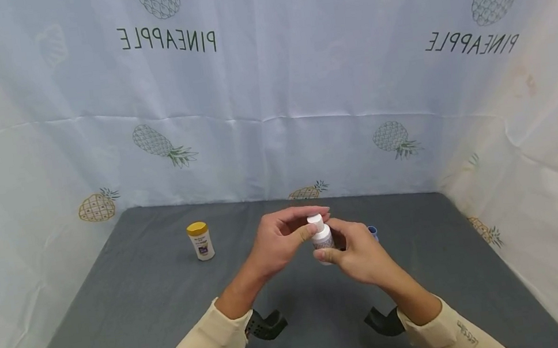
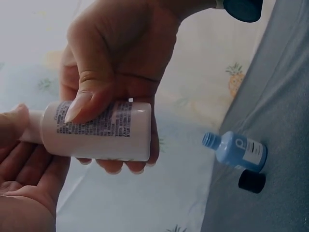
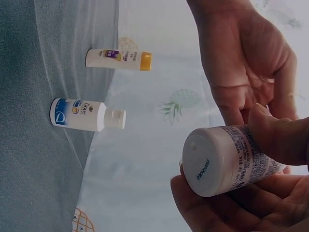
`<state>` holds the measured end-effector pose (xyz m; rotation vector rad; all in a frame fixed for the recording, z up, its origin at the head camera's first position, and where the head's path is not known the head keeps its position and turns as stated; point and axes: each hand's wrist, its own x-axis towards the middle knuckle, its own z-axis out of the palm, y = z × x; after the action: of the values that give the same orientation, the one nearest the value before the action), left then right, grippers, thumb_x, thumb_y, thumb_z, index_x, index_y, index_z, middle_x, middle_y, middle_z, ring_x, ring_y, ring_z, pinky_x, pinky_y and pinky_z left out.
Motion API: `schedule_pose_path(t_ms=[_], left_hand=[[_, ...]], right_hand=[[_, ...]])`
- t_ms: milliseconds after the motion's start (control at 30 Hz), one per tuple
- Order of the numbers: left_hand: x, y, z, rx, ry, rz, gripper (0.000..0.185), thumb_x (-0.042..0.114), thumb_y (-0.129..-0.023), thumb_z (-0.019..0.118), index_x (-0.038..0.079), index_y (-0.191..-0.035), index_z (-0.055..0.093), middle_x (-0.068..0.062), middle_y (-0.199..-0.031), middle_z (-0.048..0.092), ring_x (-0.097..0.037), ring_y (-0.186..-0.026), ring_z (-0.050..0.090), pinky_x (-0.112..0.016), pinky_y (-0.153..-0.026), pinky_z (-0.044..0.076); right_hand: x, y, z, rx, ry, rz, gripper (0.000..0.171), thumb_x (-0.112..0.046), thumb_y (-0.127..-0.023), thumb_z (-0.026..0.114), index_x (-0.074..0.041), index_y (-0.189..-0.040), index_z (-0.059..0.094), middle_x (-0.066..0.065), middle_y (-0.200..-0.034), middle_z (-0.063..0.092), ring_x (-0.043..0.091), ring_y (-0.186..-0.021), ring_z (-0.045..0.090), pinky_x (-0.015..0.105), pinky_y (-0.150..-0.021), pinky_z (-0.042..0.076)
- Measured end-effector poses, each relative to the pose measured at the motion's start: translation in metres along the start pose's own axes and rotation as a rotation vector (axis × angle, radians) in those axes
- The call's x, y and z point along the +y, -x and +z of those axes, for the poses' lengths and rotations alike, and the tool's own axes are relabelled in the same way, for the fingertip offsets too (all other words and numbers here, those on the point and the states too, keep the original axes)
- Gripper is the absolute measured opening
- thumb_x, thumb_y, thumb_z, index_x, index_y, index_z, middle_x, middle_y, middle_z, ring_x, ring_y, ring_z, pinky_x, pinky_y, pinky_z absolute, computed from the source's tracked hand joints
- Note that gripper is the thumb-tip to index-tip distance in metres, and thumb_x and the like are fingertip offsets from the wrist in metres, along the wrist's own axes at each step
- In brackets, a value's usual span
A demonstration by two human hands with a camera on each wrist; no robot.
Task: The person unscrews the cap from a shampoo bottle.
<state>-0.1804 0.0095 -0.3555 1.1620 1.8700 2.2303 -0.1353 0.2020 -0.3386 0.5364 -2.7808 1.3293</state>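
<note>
In the head view, a small white bottle (image 1: 323, 239) is held up between both hands above the grey table. My left hand (image 1: 273, 245) pinches its white cap (image 1: 315, 221), thumb on the near side. Lower down, my right hand (image 1: 363, 252) grips the bottle's body, with the thumb across the printed label. The left wrist view shows the bottle (image 2: 140, 130) lying sideways in the picture, its cap end at the left fingertips. From the right wrist, its round base (image 3: 203, 162) with a printed code faces the camera.
A white bottle with a yellow cap (image 1: 201, 242) stands on the table's left part. The right wrist view also has a white Dove bottle (image 3: 79, 114). An uncapped blue bottle (image 2: 241, 151) stands on the right, beside a black cap (image 2: 252, 181). Pineapple-print curtains (image 1: 266, 158) enclose the grey table (image 1: 118, 310).
</note>
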Motion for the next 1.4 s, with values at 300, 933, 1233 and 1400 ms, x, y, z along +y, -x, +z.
schedule_pose_path(t_ms=[300, 933, 1233, 1400], left_hand=[[-0.0009, 0.0002, 0.0012, 0.096, -0.044, -0.045, 0.028, -0.001, -0.092, 0.074, -0.007, -0.12, 0.073, -0.027, -0.122, 0.074, -0.01, -0.105, 0.076, -0.031, -0.091, 0.063], [0.0004, 0.0028, -0.0025, 0.052, -0.009, -0.002, 0.028, -0.006, -0.092, 0.073, -0.011, -0.119, 0.07, -0.032, -0.125, 0.07, -0.009, -0.106, 0.075, -0.03, -0.09, 0.062], [-0.0002, 0.0003, -0.0024, 0.058, -0.017, -0.027, 0.029, -0.006, -0.091, 0.074, -0.01, -0.119, 0.07, -0.031, -0.127, 0.069, -0.008, -0.106, 0.075, -0.031, -0.092, 0.063], [0.0019, -0.0003, -0.0062, -0.032, -0.009, -0.05, 0.035, -0.006, -0.093, 0.071, -0.01, -0.128, 0.067, -0.03, -0.133, 0.067, -0.028, -0.119, 0.073, -0.031, -0.097, 0.061]], right_hand=[[0.0, -0.0005, 0.0005, 0.0, 0.003, 0.004, 0.038, -0.017, -0.096, 0.077, 0.0, -0.128, 0.065, 0.013, -0.108, 0.074, 0.015, -0.088, 0.071, 0.027, -0.072, 0.058], [0.0033, 0.0028, 0.0027, -0.009, -0.025, 0.045, 0.042, -0.015, -0.094, 0.078, -0.003, -0.132, 0.065, 0.012, -0.111, 0.074, 0.016, -0.092, 0.074, 0.026, -0.074, 0.059], [0.0035, 0.0018, 0.0013, -0.013, -0.023, 0.019, 0.044, -0.014, -0.094, 0.078, -0.004, -0.135, 0.064, 0.012, -0.112, 0.074, 0.016, -0.093, 0.074, 0.026, -0.076, 0.06], [0.0012, 0.0019, -0.0016, -0.019, -0.023, -0.003, 0.043, -0.017, -0.096, 0.077, -0.001, -0.133, 0.064, 0.013, -0.113, 0.074, 0.016, -0.093, 0.074, 0.026, -0.075, 0.06]])
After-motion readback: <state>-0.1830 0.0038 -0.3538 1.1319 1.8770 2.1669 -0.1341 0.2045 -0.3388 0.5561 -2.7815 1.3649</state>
